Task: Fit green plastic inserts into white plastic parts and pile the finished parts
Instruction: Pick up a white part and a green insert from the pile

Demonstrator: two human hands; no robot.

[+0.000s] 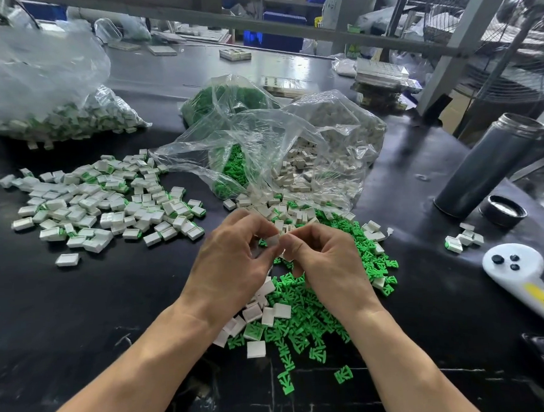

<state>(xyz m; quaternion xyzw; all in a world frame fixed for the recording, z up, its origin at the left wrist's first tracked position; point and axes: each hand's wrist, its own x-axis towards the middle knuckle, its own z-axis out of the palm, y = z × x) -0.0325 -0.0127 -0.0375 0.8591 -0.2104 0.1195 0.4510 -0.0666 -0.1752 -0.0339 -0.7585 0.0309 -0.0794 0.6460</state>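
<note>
Two bare hands meet over the middle of a black, scuffed table (80, 310). Left hand (233, 264) and right hand (327, 262) together pinch one small white plastic part (273, 239) between curled fingertips, just above the loose stock; whether an insert sits in it cannot be told.

Loose stock: green plastic inserts (320, 316), flat, branched, bright and matte, spread under and in front of the hands, mixed with blank white parts (263, 313), squarish and hollow.

Finished pile (106, 202): white blocks with green showing at the edges, heaped on the table to the left, well apart from the hands.

Bags: a crinkled clear plastic bag (293, 148) behind the hands, open, spilling white and green pieces; a second clear bag of green pieces (227, 98) behind it; a third clear bag (44, 91) at far left, filled with white-and-green blocks.

Right side: a dark cylindrical flask (489, 166) with bare metal rim, its round lid (503, 211) lying beside it; a small cluster of white blocks (464, 238); a white handheld controller (520, 274) with three black buttons and a yellow label, its writing too blurred to read.
</note>
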